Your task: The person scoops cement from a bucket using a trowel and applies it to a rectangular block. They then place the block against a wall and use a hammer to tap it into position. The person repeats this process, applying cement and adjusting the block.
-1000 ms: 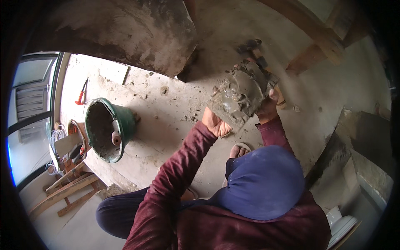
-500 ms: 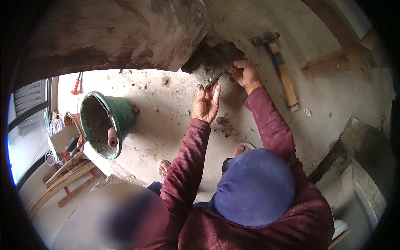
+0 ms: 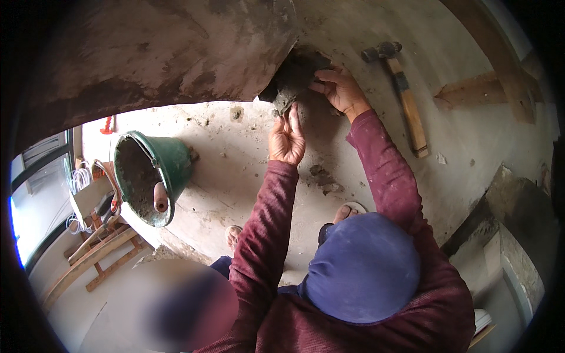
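A dark, flat piece smeared with wet grey mortar (image 3: 299, 72) is held up against the edge of a large brownish curved surface (image 3: 165, 53). Under its near edge, my left hand (image 3: 286, 139) is palm up, fingertips pressed to a lump of mortar. My right hand (image 3: 341, 94) grips the piece's right side between thumb and fingers. Shadow and mortar hide the far part of the piece. To the left stands a green bucket (image 3: 179, 165) holding grey mortar (image 3: 134, 173). A tool with a rounded handle (image 3: 160, 197) rests in the bucket.
A hammer with a wooden handle (image 3: 407, 112) lies on the floor at right. Beyond it are wooden beams (image 3: 471, 91). A red-handled tool (image 3: 107, 125) lies far left. Wooden frames (image 3: 97, 259) and coiled white cable (image 3: 79, 176) are by the window. Mortar clumps (image 3: 323, 176) dot the floor.
The mortar-smeared piece has moved farther up and in against the curved surface, so less of its near face shows. My right hand has shifted slightly left, and my left hand slightly upward.
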`<state>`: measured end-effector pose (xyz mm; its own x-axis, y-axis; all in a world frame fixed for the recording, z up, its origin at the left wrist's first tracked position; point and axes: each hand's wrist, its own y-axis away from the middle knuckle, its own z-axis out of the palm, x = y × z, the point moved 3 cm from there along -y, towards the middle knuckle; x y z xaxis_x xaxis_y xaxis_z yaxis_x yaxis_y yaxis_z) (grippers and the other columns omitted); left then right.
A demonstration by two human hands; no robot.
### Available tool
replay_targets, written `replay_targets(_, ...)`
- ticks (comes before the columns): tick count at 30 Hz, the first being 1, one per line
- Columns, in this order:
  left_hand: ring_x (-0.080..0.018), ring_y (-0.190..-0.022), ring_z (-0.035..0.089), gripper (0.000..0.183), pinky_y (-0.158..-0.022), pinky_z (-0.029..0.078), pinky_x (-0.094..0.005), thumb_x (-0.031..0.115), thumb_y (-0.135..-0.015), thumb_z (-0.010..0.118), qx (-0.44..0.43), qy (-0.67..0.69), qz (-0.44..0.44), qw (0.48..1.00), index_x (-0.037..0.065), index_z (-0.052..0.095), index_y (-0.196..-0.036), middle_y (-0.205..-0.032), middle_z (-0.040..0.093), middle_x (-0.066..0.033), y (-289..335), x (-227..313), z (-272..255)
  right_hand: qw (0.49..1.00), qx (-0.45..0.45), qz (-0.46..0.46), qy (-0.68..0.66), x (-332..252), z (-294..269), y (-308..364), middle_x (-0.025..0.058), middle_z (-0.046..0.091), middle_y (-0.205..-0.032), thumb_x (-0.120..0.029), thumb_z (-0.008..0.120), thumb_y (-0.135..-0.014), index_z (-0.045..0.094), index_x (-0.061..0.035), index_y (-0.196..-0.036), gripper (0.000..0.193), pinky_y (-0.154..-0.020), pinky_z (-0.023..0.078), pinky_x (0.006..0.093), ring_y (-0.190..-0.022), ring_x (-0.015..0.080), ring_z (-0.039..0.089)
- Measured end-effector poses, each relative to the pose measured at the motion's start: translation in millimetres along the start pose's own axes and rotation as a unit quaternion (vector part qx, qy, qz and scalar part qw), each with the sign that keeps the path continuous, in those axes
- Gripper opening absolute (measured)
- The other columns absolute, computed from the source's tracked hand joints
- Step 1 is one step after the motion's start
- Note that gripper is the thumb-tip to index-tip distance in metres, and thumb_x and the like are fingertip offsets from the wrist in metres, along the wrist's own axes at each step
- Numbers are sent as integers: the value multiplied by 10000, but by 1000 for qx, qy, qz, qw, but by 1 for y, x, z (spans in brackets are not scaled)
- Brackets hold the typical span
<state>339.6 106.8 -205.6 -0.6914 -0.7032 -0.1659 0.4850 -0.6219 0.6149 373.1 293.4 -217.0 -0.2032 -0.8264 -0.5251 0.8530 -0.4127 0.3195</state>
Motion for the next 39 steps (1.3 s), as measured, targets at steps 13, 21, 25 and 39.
replay_targets(13,-251,-1183,521,508,-945,500,-320,41,-924,527,15,-384,149,911,-15,319,-1384,-1304,491,-193,23,0,8,999,-15,21,48,-10,21,-1,102,497,-1189,-43,689,-817,353,50,-1357,643,-872,565,398,-1021,214,586)
replay_targets(21,-266,-1047,562,1001,-816,512,-347,230,-648,842,7,-781,445,439,-10,268,-1433,-1242,487,-169,10,37,38,989,73,-64,109,-2,53,15,148,485,-1279,-158,696,-842,351,45,-1361,656,-839,574,416,-1135,224,526)
replay_targets(25,-259,-1003,627,797,-787,536,-329,136,-691,797,15,-785,421,455,-72,389,-1343,-1255,478,-185,-3,51,52,981,104,-88,135,6,56,13,80,573,-1159,-194,715,-822,512,-44,-1259,505,-789,585,397,-1035,210,587)
replay_targets(39,-243,-927,661,653,-727,577,-295,150,-696,801,17,-808,459,370,-51,499,-1239,-1207,467,-172,-4,47,61,980,144,-97,93,20,77,8,49,616,-947,-231,591,-929,567,-74,-1150,272,-686,567,330,-798,163,627)
